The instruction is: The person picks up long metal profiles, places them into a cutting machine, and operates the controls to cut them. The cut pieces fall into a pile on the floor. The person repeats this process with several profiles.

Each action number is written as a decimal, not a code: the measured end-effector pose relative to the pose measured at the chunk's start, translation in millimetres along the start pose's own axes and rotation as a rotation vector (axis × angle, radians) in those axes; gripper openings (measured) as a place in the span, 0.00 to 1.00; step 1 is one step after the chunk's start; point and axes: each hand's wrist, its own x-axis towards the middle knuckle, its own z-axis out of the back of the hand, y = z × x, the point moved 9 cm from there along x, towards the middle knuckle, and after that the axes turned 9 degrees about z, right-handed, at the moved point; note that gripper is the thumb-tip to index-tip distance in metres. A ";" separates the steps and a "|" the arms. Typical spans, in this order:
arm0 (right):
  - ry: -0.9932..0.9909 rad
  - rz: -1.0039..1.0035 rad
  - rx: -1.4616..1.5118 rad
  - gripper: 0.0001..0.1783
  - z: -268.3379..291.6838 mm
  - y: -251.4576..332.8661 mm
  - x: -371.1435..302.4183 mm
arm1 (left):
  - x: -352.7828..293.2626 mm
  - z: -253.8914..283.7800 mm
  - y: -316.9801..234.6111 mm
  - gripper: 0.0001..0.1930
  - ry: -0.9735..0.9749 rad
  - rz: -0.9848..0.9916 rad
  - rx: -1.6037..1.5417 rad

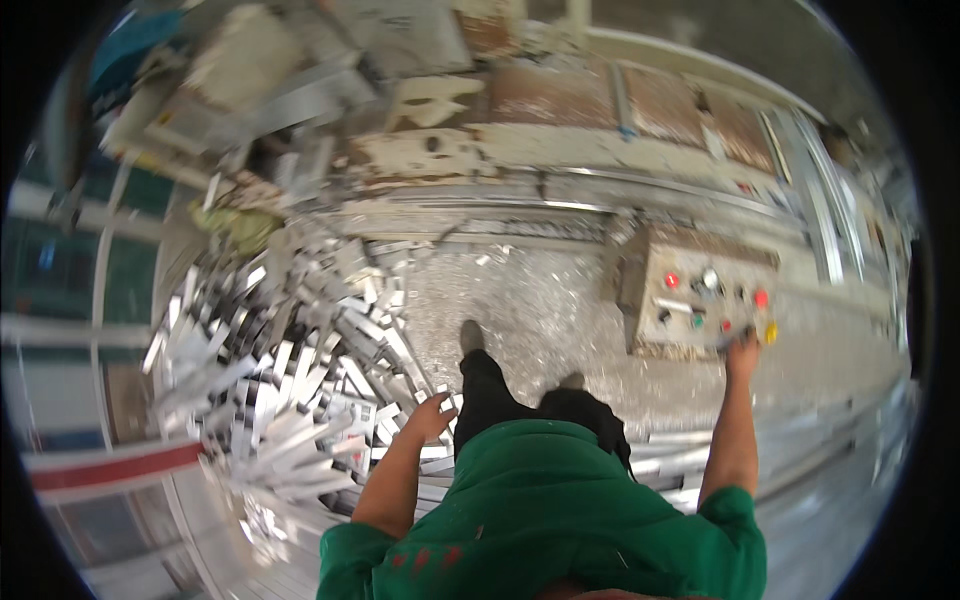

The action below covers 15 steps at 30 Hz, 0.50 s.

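Observation:
My right arm stretches forward to a worn, box-shaped control panel (pixel 700 262) with red, green, black and yellow buttons. At its near right corner is my right hand (pixel 742 352), fingers reaching onto the panel's edge beside a yellow button (pixel 770 332). Whether a fingertip presses a control is too small to tell. My left hand (pixel 432 415) hangs low by my left leg, its fingers loosely apart and nothing visible in them. Close beside it lies a large heap of cut silver metal profile pieces (pixel 290 385).
A long machine bed with metal rails (pixel 570 205) runs across in front of me. Metal shavings cover the floor (pixel 500 290). Long metal profiles (pixel 665 455) lie behind my right side. A red-striped frame with panes (pixel 115 468) stands at the left, and a yellowish cloth (pixel 240 228) lies by the heap.

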 end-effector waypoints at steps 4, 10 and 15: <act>0.142 0.013 -0.067 0.35 -15.6 -3.7 11.7 | 0.6 7.2 -18.4 0.32 -0.118 -0.055 -0.071; 0.185 -0.040 -0.075 0.37 -20.4 -18.8 28.5 | 7.4 -15.6 -14.5 0.32 -0.112 -0.043 -0.073; 0.264 -0.046 -0.023 0.36 -15.5 3.0 31.0 | 11.4 -48.6 51.7 0.34 -0.067 0.108 0.035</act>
